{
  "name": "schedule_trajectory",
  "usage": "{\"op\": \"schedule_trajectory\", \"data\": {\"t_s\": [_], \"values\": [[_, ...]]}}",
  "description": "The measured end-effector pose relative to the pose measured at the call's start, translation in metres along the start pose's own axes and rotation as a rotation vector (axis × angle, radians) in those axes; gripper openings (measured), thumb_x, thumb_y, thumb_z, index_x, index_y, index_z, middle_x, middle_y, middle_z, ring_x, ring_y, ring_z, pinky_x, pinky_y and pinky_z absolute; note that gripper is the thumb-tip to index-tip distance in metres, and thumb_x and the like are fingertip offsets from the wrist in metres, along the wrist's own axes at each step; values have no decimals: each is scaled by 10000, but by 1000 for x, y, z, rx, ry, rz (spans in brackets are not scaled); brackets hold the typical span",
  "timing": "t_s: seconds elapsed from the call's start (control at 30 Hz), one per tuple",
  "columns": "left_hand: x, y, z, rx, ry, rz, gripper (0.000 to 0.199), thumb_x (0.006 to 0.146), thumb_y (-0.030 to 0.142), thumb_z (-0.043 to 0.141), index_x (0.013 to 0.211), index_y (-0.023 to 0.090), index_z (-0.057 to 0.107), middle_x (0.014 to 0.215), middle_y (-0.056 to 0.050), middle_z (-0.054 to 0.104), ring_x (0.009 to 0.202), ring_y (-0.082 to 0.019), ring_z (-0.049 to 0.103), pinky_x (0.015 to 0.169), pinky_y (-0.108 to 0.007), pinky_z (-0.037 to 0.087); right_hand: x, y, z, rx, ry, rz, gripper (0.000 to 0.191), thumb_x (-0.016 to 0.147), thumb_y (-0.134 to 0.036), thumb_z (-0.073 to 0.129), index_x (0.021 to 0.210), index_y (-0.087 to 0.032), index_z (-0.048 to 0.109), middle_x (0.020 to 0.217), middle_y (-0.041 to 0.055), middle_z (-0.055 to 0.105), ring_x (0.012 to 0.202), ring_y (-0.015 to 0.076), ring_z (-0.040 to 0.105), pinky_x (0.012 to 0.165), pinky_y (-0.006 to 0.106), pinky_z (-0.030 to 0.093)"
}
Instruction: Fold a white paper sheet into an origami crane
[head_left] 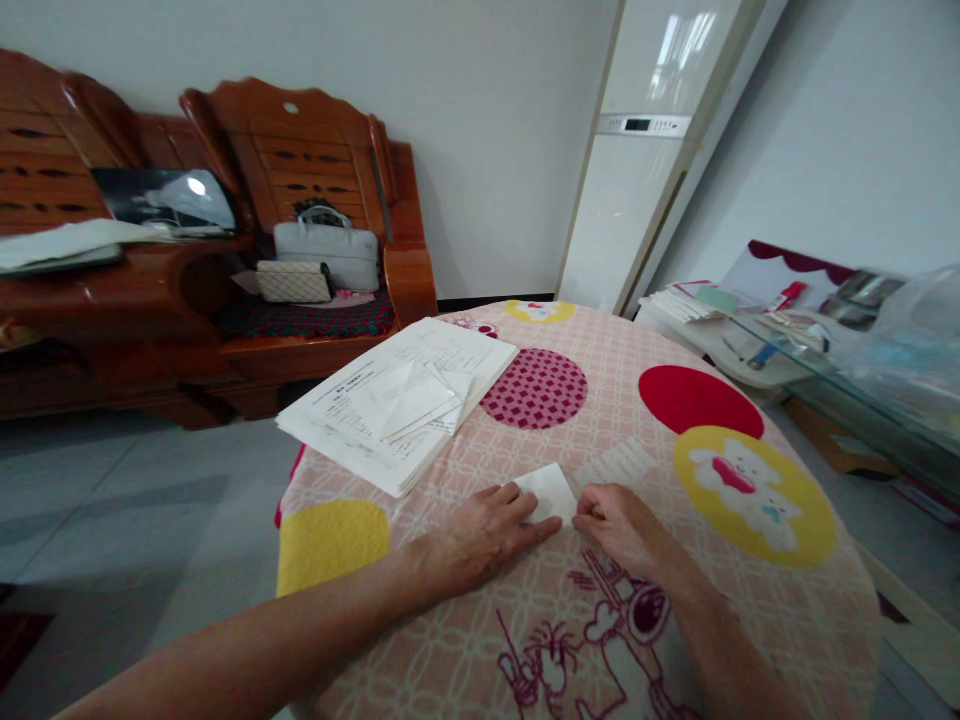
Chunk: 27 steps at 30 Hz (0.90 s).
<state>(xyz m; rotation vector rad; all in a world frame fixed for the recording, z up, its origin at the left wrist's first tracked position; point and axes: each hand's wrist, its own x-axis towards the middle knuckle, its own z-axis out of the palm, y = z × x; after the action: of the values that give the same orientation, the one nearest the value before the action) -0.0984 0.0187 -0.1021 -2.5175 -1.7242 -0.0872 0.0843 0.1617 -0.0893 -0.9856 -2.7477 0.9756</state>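
Observation:
A small white folded paper (553, 487) lies on the patterned tablecloth (450, 640) near the middle of the round table. My left hand (495, 525) rests on its left part, fingers spread and pressing it down. At the paper's right corner, my right hand (611, 520) has its thumb and fingers pinched together on the edge. Just beyond that hand lies a pale, lined strip (615, 460), perhaps a sheet of stickers. A stack of printed sheets (375, 440) sits to the left, with several folded white papers (424, 400) on top.
Behind the table stand a carved wooden chair (300, 130) holding a grey bag (330, 250) and a quilted purse (292, 282). A tall white air conditioner (622, 190) is at the back. On the right, a glass table (847, 370) carries papers and a plastic bag (922, 330).

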Motion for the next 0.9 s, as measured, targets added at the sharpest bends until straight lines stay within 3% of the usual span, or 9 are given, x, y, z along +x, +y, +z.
{"op": "schedule_trajectory", "data": {"t_s": [0.37,0.57,0.9], "values": [[-1,-1,-2,-21,-2,3,431,957,269,445,1384,306,398,1033,-89,516,906,-225,482,756,-339,475,4,0,6,-131,26,30,125,777,-149,557,675,-166,626,660,38,665,623,148,569,552,241,307],[1,1,-2,-12,-1,-19,437,956,253,441,1386,310,391,1033,-81,510,900,-228,481,728,-342,482,4,-9,5,-156,47,74,182,787,-293,630,650,-177,599,662,42,659,622,161,570,554,259,299],[-1,0,1,-28,19,-19,379,948,253,459,1327,272,454,1013,-75,519,891,-225,485,754,-345,478,0,4,0,-151,66,90,93,736,-147,580,648,-176,574,642,29,639,613,150,552,545,249,298]]}}
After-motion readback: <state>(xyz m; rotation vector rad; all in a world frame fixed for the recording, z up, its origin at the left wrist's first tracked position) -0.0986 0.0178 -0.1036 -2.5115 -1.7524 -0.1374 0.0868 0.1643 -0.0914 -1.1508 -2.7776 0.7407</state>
